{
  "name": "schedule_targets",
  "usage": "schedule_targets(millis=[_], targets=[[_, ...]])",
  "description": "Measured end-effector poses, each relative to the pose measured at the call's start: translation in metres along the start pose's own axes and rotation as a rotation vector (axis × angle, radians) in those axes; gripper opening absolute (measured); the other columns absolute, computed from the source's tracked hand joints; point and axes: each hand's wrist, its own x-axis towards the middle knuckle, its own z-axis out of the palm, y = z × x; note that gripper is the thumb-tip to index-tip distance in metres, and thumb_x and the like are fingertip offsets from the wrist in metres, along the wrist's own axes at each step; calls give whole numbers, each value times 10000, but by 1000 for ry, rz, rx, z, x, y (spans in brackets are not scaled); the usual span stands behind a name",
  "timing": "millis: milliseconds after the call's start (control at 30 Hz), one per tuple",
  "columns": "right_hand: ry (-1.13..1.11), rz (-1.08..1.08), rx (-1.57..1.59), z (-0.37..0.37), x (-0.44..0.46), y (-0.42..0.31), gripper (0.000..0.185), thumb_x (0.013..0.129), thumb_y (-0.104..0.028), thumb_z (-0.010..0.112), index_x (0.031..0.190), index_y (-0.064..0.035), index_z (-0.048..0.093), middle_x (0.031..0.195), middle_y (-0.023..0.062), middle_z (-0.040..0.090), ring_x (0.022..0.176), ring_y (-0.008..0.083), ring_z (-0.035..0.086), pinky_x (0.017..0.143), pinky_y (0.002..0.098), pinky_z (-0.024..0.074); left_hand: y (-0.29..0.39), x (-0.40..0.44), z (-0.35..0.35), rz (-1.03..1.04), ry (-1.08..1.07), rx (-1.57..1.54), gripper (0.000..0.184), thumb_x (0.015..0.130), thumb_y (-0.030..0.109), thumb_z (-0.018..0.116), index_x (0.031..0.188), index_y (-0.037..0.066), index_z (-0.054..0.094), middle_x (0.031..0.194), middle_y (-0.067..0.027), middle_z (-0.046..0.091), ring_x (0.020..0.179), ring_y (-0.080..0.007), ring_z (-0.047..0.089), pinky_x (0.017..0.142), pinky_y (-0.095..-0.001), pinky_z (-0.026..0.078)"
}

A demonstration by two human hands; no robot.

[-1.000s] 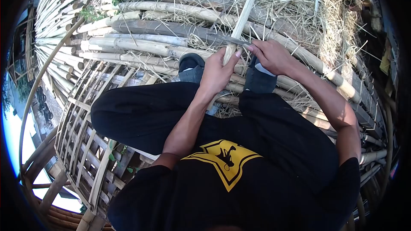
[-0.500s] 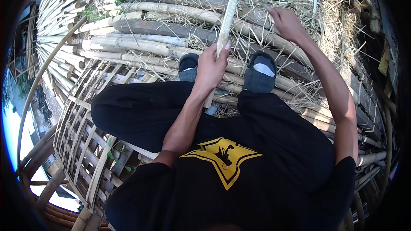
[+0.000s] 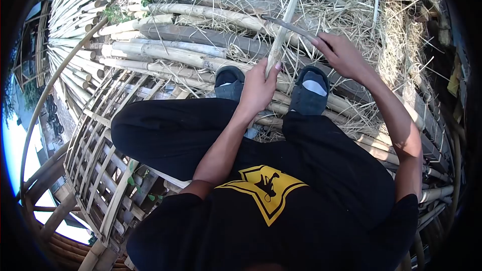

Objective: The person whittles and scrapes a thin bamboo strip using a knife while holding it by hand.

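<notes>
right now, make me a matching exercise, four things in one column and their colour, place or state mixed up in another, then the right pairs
1. left hand
2. shirt emblem
3. knife
4. right hand

A. crosses the pale strip
B. holds the knife
C. grips the pale strip
D. yellow and black

Pairs: 1-C, 2-D, 3-A, 4-B

A pale split-bamboo strip (image 3: 292,5) runs past the top edge; right of it, the right hand (image 3: 345,56) hides one end of a dark curved blade (image 3: 303,31).
</notes>
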Motion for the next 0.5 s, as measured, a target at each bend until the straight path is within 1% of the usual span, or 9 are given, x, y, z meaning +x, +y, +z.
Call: schedule_targets(millis=[33, 67, 100, 133, 200, 367, 433, 467, 500], targets=[[-61, -30, 38, 12, -1, -12, 489, 989, -419, 429, 785, 10, 548, 590, 196, 521, 544, 358, 509, 562, 463, 395, -1, 0, 0, 28, 31, 48, 265, 956, 206, 524, 940, -55, 566, 717, -236, 602, 668, -367, 597, 633, -433, 443], [-101, -38, 41, 21, -3, -18, 433, 995, -360, 426, 795, 7, 540, 598, 214, 504, 590, 426, 502, 582, 476, 387, -1, 0, -1, 62, 65, 96, 256, 952, 197, 527, 940, -56, 565, 728, -244, 609, 691, -383, 612, 636, -442, 445], [-119, -66, -1, 26, -2, -18, 431, 992, -361, 426, 795, 3, 544, 606, 216, 513, 597, 429, 510, 586, 485, 398, 1, 0, -1, 87, 81, 90, 222, 943, 164, 537, 921, -56, 560, 737, -265, 607, 714, -423, 612, 625, -458, 443], [-137, -92, -45, 30, -1, -17, 429, 990, -363, 426, 795, -1, 548, 614, 218, 521, 603, 432, 519, 591, 494, 408, 3, 0, 0, 93, 78, 92, 222, 943, 164, 537, 921, -56, 560, 737, -265, 607, 714, -423, 612, 625, -458, 443], [-114, -109, -50, 36, 0, -15, 422, 987, -364, 426, 803, -6, 552, 617, 220, 525, 610, 434, 526, 597, 502, 412, 8, -1, 1, 98, 119, 123, 202, 936, 135, 543, 903, -63, 544, 689, -274, 587, 666, -439, 602, 581, -461, 436], [-91, -100, -28, 45, -1, -16, 400, 980, -363, 428, 830, -17, 559, 622, 227, 532, 627, 437, 533, 620, 518, 416, 5, -5, 0, 134, 136, 170, 193, 936, 118, 535, 890, -69, 527, 629, -269, 563, 609, -434, 596, 526, -458, 418], [-73, -134, -145, 40, 1, -10, 409, 985, -369, 410, 844, -16, 560, 644, 227, 549, 645, 433, 539, 632, 512, 418, 6, -7, -1, 128, 128, 165, 191, 937, 116, 532, 888, -69, 524, 609, -264, 557, 592, -431, 594, 510, -456, 413], [-77, -131, -147, 39, 3, -5, 409, 985, -369, 410, 844, -16, 560, 644, 227, 549, 645, 433, 539, 632, 512, 418, 7, -8, -1, 113, 106, 196, 186, 937, 113, 531, 883, -65, 527, 601, -255, 557, 580, -422, 594, 499, -454, 408], [-39, -48, -200, 34, 9, 3, 438, 986, -391, 399, 844, -18, 580, 650, 215, 565, 649, 424, 556, 645, 518, 434, 9, -5, -3, 111, 84, 232, 181, 937, 110, 529, 878, -61, 529, 593, -247, 558, 567, -414, 594, 488, -451, 404]])
